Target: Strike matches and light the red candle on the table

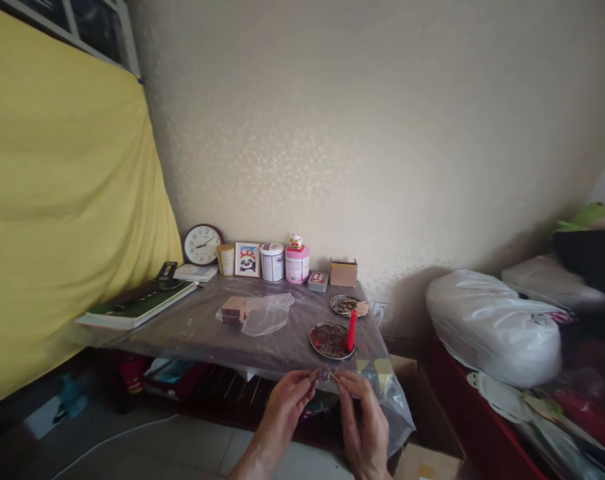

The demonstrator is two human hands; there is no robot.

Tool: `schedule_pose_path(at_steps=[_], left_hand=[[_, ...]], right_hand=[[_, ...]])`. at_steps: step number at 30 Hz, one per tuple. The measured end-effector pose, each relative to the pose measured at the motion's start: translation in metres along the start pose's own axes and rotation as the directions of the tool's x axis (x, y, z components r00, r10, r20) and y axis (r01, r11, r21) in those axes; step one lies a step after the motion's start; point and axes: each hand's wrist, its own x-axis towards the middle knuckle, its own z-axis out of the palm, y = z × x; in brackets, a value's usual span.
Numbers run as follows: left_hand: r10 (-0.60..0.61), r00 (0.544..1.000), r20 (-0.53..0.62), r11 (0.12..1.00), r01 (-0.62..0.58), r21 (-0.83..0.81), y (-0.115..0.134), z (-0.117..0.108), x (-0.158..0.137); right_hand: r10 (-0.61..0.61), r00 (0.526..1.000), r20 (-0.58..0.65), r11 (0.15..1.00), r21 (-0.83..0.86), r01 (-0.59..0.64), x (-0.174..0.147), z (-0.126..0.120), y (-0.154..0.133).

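Observation:
Both my hands are raised just in front of the table's near edge, fingertips close together. My left hand [293, 399] pinches something small and pale that I cannot make out clearly. Between finger and thumb of my right hand [360, 410] is a thin pale wooden stick [333, 376], like a matchstick. Beyond the hands lies a round metal plate [312, 347] full of small dark bits, with a red candle [352, 331] upright at its right side. Behind it, a second metal plate [334, 309] carries dark bits and thin pale sticks [361, 308].
On the plastic-covered table [197, 333] lie a wrapped brick-like block [235, 310] and a green book [142, 303]. A clock [203, 245], picture frame [247, 259], tins [272, 262] and small cardboard box [343, 273] line the wall. White bags [492, 327] stand at right.

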Motion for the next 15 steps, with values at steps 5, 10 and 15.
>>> schedule_pose_path(at_steps=[5,10,15], left_hand=[[0.007,0.999,0.039,1.000,-0.008,0.011,0.008,0.006,-0.005],[-0.006,1.000,-0.004,1.000,0.007,0.025,0.009,-0.002,-0.005],[0.004,1.000,-0.023,0.999,-0.003,0.053,0.004,-0.013,0.001]], right_hand=[[0.091,0.995,0.043,0.989,-0.117,-0.086,-0.001,0.008,0.026],[0.205,0.978,-0.028,0.974,-0.098,-0.207,0.001,0.004,0.034],[0.251,0.967,-0.050,0.967,-0.023,-0.252,-0.001,0.000,0.030]])
